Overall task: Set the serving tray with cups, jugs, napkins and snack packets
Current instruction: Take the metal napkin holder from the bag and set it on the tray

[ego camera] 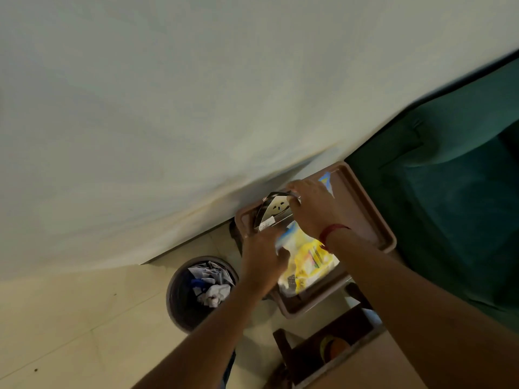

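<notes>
A brown serving tray (pixel 373 217) lies tilted in the view, right of centre. At its far left corner stands a shiny metal napkin holder (pixel 271 210) with a white face. My right hand (pixel 314 204) grips the holder's top edge, and my left hand (pixel 264 256) holds its lower end. A yellow and blue snack packet (pixel 309 262) lies on the tray under my right wrist. Another bluish packet (pixel 327 181) peeks out beyond my right hand. The picture is blurred, so finer detail is unclear.
A round dark waste bin (pixel 199 290) full of crumpled paper stands on the tiled floor left of the tray. A white wall fills the upper left. A dark green sofa (pixel 449 178) lies to the right. A dark wooden box (pixel 331 346) with an orange item sits below.
</notes>
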